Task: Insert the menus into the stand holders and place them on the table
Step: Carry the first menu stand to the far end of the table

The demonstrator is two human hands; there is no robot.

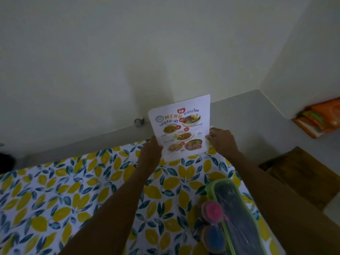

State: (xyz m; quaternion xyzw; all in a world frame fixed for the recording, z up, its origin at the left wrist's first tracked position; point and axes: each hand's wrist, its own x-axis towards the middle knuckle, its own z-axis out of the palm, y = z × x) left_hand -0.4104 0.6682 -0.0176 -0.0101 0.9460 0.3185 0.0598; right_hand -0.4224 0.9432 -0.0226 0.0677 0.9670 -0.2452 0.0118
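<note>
Two hands, left hand (150, 153) and right hand (221, 141), fingers pinching glossy rectangular menu (181, 127) upright, lemon-print tablecloth (73, 190).

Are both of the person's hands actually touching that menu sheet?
Touching. The head view shows the left hand gripping the menu at its lower left edge and the right hand pinching its right edge.
</note>
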